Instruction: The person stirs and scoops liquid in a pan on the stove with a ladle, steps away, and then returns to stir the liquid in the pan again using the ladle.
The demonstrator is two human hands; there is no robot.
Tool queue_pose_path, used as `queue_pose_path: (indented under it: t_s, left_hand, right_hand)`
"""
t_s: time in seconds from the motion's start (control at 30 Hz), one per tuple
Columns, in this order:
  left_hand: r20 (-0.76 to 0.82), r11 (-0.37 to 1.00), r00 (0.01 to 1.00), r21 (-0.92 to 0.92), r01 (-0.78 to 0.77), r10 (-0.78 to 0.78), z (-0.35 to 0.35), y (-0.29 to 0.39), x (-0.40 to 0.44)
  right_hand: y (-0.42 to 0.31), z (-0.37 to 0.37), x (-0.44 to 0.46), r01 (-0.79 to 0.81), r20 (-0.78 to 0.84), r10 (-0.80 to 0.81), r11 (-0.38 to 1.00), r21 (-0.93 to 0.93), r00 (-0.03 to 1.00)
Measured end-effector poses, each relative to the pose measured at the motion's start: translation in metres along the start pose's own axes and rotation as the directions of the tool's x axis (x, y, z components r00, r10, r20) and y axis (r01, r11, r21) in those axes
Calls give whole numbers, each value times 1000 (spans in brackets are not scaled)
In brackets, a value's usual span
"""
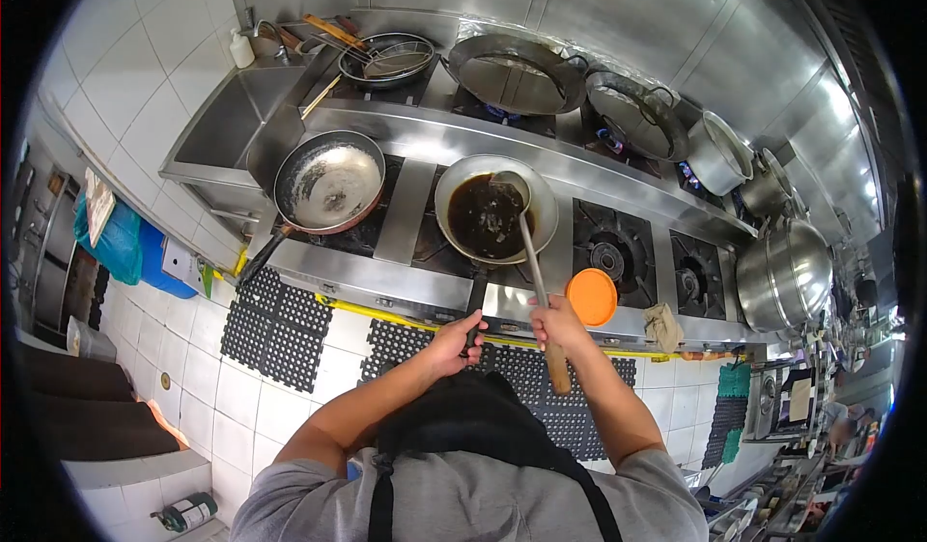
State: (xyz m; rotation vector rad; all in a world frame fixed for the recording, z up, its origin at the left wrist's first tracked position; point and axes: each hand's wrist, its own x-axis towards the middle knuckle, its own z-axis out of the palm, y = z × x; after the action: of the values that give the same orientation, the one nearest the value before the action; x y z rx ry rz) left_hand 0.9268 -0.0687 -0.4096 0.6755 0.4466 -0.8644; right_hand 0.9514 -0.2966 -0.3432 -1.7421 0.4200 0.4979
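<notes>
My left hand (pixel 456 343) is closed round the black handle of a pale wok (pixel 543 200), which rests on the front row of the stove. Dark brown liquid (pixel 471 215) lies in the wok. My right hand (pixel 559 326) grips a long ladle (pixel 530 242) by its shaft, just above the wooden end. The ladle's bowl dips into the far right part of the wok. An orange round lid or dish (pixel 591 297) sits right of the ladle, near my right hand.
A frying pan (pixel 328 181) with whitish residue stands at left, its handle jutting over the front edge. Large pans (pixel 516 73) stand on the back burners, some over blue flames. A cloth (pixel 662 328) lies on the front edge; a steel pot (pixel 784 274) stands far right.
</notes>
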Motion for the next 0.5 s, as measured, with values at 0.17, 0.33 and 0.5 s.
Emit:
queue_pose_path:
  t_s: [0.17,0.33,0.5]
  left_hand:
    - [-2,1000,1000,1,15,-15,-1,1,-1]
    - [8,1000,1000,17,17,-17,-1,2,-1]
    - [29,1000,999,11,26,-27,-4,2,0]
  right_hand:
    - [-12,-7,-4,-402,444,120,672,622,888]
    - [-17,-31,-10,-695,729,-138,226,682,670]
    - [-13,-40,-24,-654,710,-138,299,694,690]
